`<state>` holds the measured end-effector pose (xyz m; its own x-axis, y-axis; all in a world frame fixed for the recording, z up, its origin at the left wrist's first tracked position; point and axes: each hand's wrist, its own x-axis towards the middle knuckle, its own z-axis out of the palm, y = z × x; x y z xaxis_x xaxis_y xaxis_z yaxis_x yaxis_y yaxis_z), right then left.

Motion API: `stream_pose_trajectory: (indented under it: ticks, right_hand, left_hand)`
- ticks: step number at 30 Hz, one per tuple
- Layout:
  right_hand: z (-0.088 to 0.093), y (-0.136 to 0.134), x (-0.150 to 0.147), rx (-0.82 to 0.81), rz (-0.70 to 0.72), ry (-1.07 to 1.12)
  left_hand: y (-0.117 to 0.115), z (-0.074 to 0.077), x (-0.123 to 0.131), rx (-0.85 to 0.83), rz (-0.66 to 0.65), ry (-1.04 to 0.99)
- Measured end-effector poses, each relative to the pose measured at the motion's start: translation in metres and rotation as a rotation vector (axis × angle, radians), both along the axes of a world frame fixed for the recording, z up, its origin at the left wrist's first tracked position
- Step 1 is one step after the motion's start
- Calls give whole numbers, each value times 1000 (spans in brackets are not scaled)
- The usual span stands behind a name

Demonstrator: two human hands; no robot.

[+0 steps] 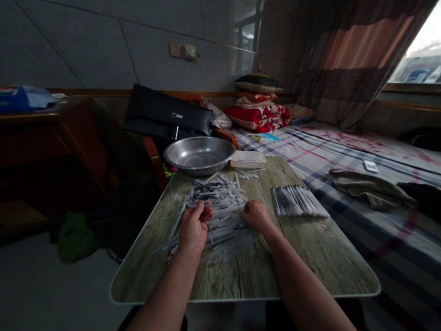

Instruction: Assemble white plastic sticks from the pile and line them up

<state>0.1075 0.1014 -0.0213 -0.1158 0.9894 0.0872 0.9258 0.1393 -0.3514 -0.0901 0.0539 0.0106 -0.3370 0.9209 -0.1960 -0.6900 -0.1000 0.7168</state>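
Observation:
A loose heap of thin whitish pen-like tubes, some with dark parts, covers the middle of the small wood-patterned table. My left hand is over the heap's left side, its thumb and fingers pinched on a slim tube. On the right edge of the heap my right hand is closed, knuckles up. Its fingertips are hidden, so what they hold cannot be made out. To its right lies a neat row of similar tubes with dark ends, side by side.
At the table's far edge are a wide metal basin and a white plastic tray. Behind them a black case-like object leans on a wooden chair. A bed with a checked sheet adjoins the right side; a wooden desk stands left.

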Motion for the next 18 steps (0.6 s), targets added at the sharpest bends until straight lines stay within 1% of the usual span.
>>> stream_pose_trajectory:
  ticks: [2, 4, 6, 9, 10, 11, 13, 18]
  right_hand:
    - [1, 0, -2, 39, -20, 86]
    - [5, -1, -3, 65, -22, 279]
    - [11, -3, -5, 20, 20, 627]
    - [20, -9, -9, -147, 118, 1236]
    - [21, -10, -11, -198, 138, 1376]
    - [22, -12, -13, -238, 148, 1468]
    - [22, -14, -17, -279, 158, 1547]
    - [14, -14, -26, -267, 204, 1568]
  left_hand:
    - [0, -1, 1, 7, -17, -12]
    - [0, -1, 1, 6, -30, -17]
    - [-1, 0, 0, 4, -41, -11]
    - [-2, 1, -1, -1, -55, 2]
    - [-3, 1, -1, 1, -59, 7]
    - [-3, 1, -1, 2, -63, 10]
    - [-4, 2, 1, 4, -71, 18]
    - [-6, 4, 7, 0, -106, 50]
